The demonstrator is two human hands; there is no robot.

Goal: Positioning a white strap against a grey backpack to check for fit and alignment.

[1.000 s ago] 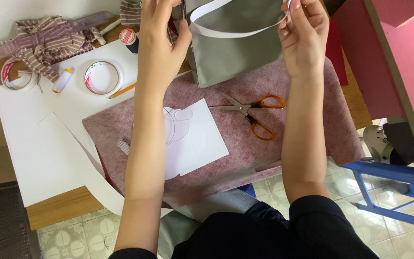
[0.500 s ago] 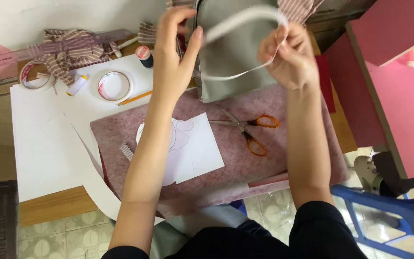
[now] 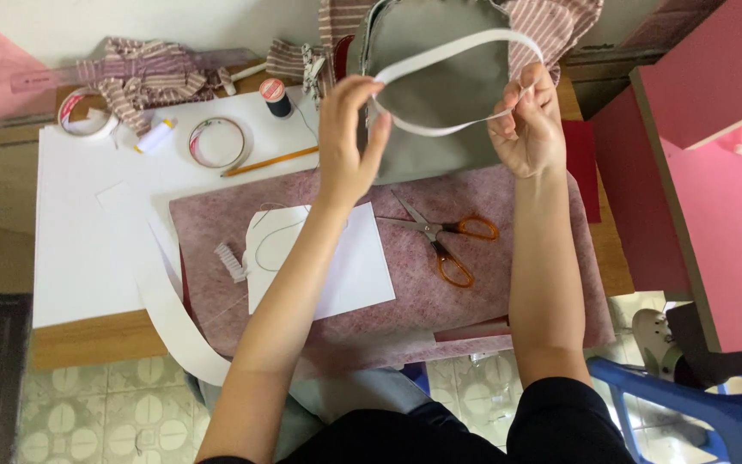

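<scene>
Lowered since the earlier frame, the grey fabric piece (image 3: 440, 103) stays cut off at the top edge above my tabletop (image 3: 79, 258). Both my left hand (image 3: 349, 142) and right hand (image 3: 530, 129) pinch a white strip loop (image 3: 448, 60), fingers closed on it; orange-handled scissors (image 3: 448, 245) lie below.

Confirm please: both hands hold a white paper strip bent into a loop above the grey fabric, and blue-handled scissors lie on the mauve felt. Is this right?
One detail is wrong. The head view shows the scissors have orange handles, not blue. The rest holds: left hand and right hand hold the white paper strip looped above the grey fabric.
</scene>
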